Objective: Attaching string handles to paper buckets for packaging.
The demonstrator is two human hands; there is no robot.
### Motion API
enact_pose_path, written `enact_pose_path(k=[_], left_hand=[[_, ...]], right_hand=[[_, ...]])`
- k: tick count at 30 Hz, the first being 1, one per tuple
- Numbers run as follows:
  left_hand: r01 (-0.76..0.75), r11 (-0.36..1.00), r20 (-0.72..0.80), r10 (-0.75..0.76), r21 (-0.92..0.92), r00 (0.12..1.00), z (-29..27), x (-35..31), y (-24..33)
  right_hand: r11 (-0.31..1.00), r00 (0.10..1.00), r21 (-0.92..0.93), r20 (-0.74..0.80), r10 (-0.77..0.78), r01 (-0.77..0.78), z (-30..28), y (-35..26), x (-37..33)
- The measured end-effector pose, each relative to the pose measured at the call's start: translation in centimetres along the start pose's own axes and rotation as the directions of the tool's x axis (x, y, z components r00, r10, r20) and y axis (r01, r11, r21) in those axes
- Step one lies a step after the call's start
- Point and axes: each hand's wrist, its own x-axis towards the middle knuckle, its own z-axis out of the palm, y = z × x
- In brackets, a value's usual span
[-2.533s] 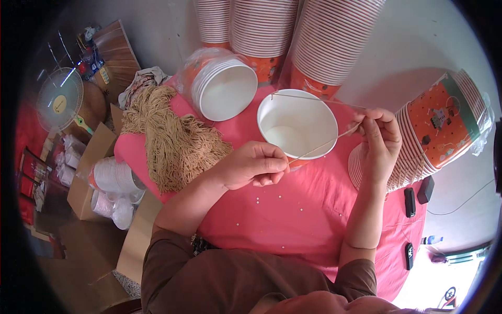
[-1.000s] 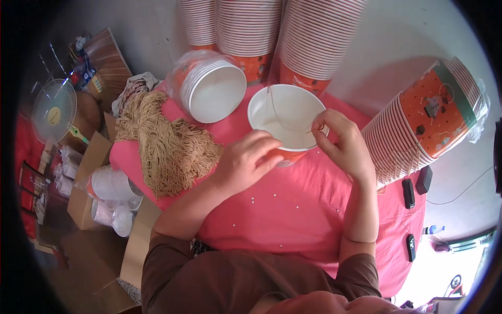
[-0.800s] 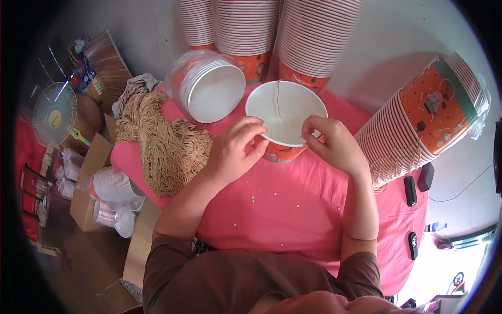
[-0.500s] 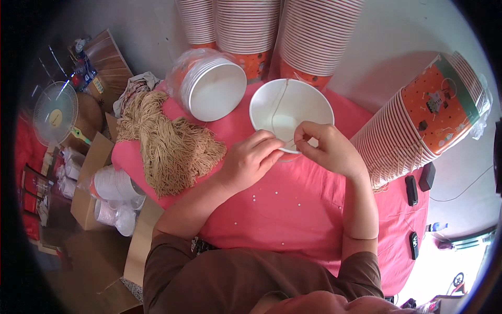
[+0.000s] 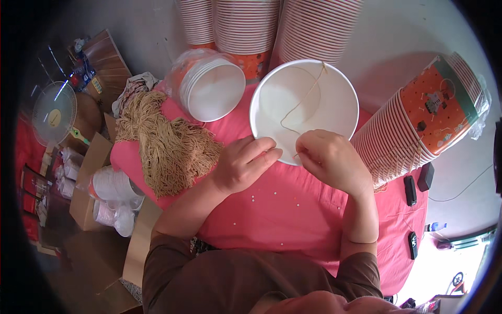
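Observation:
A large white-lined paper bucket (image 5: 337, 107) is tilted so that its mouth faces me. Tan string (image 5: 300, 103) is fixed at the far rim and runs loosely down across the opening to the near side. My left hand (image 5: 241, 166) is closed on the near-left rim, thumb and fingers gripping the edge. At the near-right rim my right hand (image 5: 334, 163) pinches the string's end, with a short bit showing by the fingertips. The bucket's outer side is mostly hidden.
A heap of tan strings (image 5: 167, 146) lies on the pink cloth (image 5: 261, 214), left of me. Bagged buckets (image 5: 214, 94) stand behind it. Tall bucket stacks (image 5: 246, 26) line the wall; another stack (image 5: 392, 136) leans at right, near black devices (image 5: 410, 191). Cardboard boxes (image 5: 94, 183) sit lower left.
The bucket has tipped further toward me and risen, so its mouth looks larger. The string's far end has swung to the right. My right hand has turned palm-down and moved slightly right.

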Motion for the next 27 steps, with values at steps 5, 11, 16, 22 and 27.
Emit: enact_pose_path(k=[5, 11, 16, 22, 27], left_hand=[[-0.027, 1.0, -0.002, 0.027, -0.003, 1.0, -0.2, 0.0, 0.0], [-0.038, 0.999, -0.004, 0.038, 0.003, 0.999, -0.5, 0.2, 0.2], [-0.049, 0.999, -0.004, 0.049, 0.002, 0.999, -0.6, 0.3, 0.2], [0.012, 0.998, 0.002, -0.012, -0.067, 1.0, -0.6, 0.6, 0.2], [0.13, 0.974, 0.041, -0.125, -0.184, 0.991, -0.5, 0.5, 0.0]], right_hand=[[0.999, 1.0, -0.028, -0.001, -0.024, 0.024, 0.0, -0.2, -0.1], [0.999, 0.999, -0.041, 0.02, -0.035, 0.036, -0.1, -0.4, -0.1], [0.999, 0.998, -0.022, 0.051, -0.037, 0.038, 0.0, -0.2, 0.0], [0.995, 0.993, 0.086, 0.105, -0.051, 0.042, -0.3, 0.3, -0.2], [0.966, 0.968, 0.258, 0.244, -0.066, 0.0, -1.2, 0.6, -0.2]])
